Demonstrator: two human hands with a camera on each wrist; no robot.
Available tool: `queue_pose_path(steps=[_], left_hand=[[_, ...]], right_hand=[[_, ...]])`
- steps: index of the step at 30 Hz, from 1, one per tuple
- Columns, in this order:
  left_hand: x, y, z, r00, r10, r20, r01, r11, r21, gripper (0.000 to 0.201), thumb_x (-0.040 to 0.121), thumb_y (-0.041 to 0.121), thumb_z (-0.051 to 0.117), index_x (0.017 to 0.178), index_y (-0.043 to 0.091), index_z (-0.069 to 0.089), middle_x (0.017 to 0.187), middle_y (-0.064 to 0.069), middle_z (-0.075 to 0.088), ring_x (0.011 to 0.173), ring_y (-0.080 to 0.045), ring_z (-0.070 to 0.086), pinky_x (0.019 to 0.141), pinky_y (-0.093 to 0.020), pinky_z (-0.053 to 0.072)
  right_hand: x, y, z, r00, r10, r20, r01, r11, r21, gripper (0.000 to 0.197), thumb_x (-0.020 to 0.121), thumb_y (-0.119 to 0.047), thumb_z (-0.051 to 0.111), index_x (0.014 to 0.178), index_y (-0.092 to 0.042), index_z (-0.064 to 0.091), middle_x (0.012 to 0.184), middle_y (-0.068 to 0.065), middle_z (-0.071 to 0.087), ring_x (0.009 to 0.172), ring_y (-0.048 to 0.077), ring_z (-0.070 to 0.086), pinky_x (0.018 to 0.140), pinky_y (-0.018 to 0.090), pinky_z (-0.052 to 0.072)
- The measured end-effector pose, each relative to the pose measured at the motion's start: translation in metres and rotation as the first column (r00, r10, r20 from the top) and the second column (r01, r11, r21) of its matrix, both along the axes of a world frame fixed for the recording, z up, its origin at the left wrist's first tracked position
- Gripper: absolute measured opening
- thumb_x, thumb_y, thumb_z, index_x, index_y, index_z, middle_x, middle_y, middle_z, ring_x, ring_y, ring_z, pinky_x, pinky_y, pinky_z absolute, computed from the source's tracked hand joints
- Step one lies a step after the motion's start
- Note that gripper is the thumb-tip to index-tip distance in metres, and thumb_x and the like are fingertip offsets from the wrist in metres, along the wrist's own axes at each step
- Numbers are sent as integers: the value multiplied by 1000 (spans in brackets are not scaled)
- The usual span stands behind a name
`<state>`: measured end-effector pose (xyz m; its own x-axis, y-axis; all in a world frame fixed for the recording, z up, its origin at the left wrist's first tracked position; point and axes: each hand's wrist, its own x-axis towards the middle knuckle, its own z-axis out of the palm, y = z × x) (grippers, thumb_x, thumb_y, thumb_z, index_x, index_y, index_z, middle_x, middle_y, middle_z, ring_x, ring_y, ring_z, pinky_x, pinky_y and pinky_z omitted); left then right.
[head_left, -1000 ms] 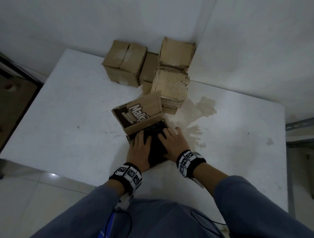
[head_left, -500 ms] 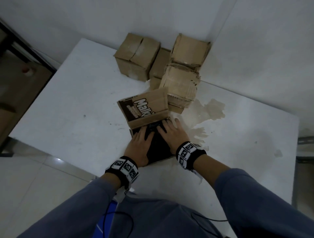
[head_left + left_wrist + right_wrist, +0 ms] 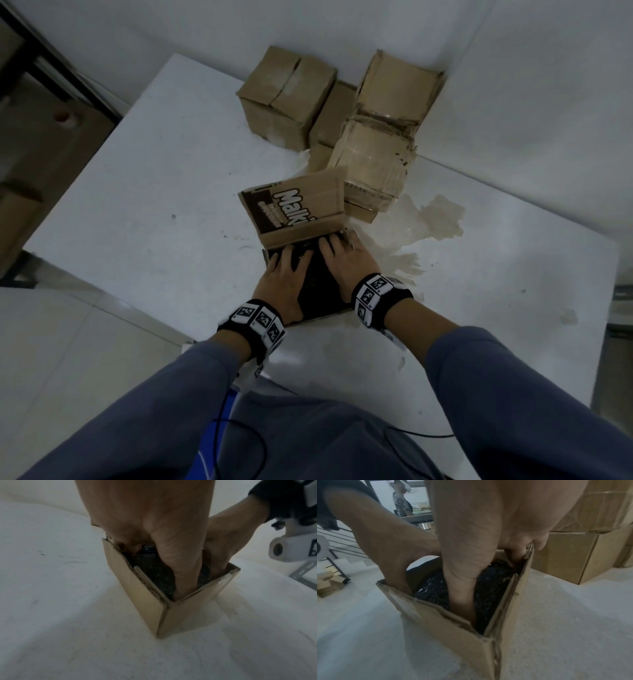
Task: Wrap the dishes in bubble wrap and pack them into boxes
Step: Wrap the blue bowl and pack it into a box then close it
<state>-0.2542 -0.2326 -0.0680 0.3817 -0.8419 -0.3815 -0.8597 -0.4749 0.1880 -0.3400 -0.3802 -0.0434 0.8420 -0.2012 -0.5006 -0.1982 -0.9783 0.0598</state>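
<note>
Both hands, left hand (image 3: 287, 281) and right hand (image 3: 346, 265), stay flat-fingered, gripping nothing, pressing the dark, probably bubble-wrapped bundle (image 3: 318, 291) further into the small brown cardboard box (image 3: 145, 601); packing nearly done.

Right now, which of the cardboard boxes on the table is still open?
The printed box nearest the person: its flap stands up and both hands press a dark bubble-wrapped bundle into it. The plain boxes behind are shut.

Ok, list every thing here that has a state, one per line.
Printed brown cardboard box: open, far flap raised, upright on the white table.
Dark bubble-wrapped bundle: inside the box, filling it.
Left hand: pressing down on the bundle, thumb inside the near corner.
Right hand: pressing down on the bundle.
Plain brown cardboard boxes at the back: closed, stacked.
</note>
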Motion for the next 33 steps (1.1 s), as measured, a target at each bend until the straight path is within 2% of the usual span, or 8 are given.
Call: queue_pose_path(steps=[4, 6, 10, 13, 22, 24, 28, 33], left_hand=[[1, 5, -3, 1000, -13, 4, 13, 998, -57, 111, 58, 50, 78, 151, 16, 27, 142, -26, 34, 123, -43, 43, 113, -45, 34], [-1, 5, -4, 999, -34, 37, 37, 996, -79, 107, 57, 44, 83, 149, 15, 35, 139, -29, 38, 120, -45, 46, 111, -46, 36], [6, -1, -8, 987, -129, 92, 137, 986, -90, 103, 60, 39, 81, 149, 15, 36, 136, -33, 38, 125, -47, 43, 116, -49, 29], [10, -6, -8, 980, -172, 99, 178, 983, -53, 103, 62, 32, 79, 151, 16, 30, 137, -34, 35, 130, -46, 40, 118, -49, 26], [10, -4, -12, 981, -187, 58, 189, 982, -32, 97, 66, 30, 73, 151, 17, 27, 146, -35, 27, 136, -46, 34, 119, -48, 25], [9, -5, -9, 988, -156, -11, 155, 987, -37, 100, 65, 27, 75, 152, 16, 28, 148, -33, 23, 133, -47, 36, 116, -47, 32], [18, -6, -6, 956, -105, -275, 83, 992, -90, 100, 63, 30, 80, 151, 21, 33, 152, -23, 14, 137, -47, 31, 102, -52, 48], [21, -4, -2, 953, -132, -273, 110, 989, -96, 97, 69, 32, 83, 152, 21, 34, 153, -21, 12, 136, -45, 34, 99, -50, 50]], right_hand=[[2, 2, -3, 998, 32, -46, -32, 999, -3, 110, 66, -31, 79, 150, -16, 9, 148, 28, 20, 137, 44, 28, 117, 60, 0], [-2, 2, -6, 999, 25, -43, -26, 1000, -4, 113, 64, -35, 81, 151, -20, 9, 148, 27, 18, 137, 43, 28, 115, 64, 7], [-13, -2, -12, 1000, -3, -10, 3, 1000, 13, 119, 62, -49, 81, 152, -21, 9, 148, 23, 21, 132, 39, 37, 110, 57, 27], [-20, 3, -13, 998, -61, 18, 61, 998, 8, 115, 64, -48, 80, 152, -21, 11, 150, 23, 21, 134, 37, 36, 109, 53, 32], [-23, 5, -13, 997, -73, 9, 73, 997, 3, 113, 68, -49, 79, 154, -22, 10, 153, 26, 15, 140, 40, 27, 115, 59, 21], [-24, 5, -11, 996, -86, 3, 86, 996, 24, 110, 70, -49, 77, 154, -22, 11, 154, 27, 13, 141, 41, 23, 116, 59, 19], [-25, 6, -10, 993, -119, 7, 118, 991, 65, 101, 77, -48, 72, 154, -21, 12, 153, 28, 12, 142, 43, 17, 116, 59, 15], [-24, 7, -13, 991, -135, 24, 132, 988, 81, 98, 78, -52, 69, 154, -22, 14, 153, 28, 13, 142, 44, 17, 118, 56, 13]])
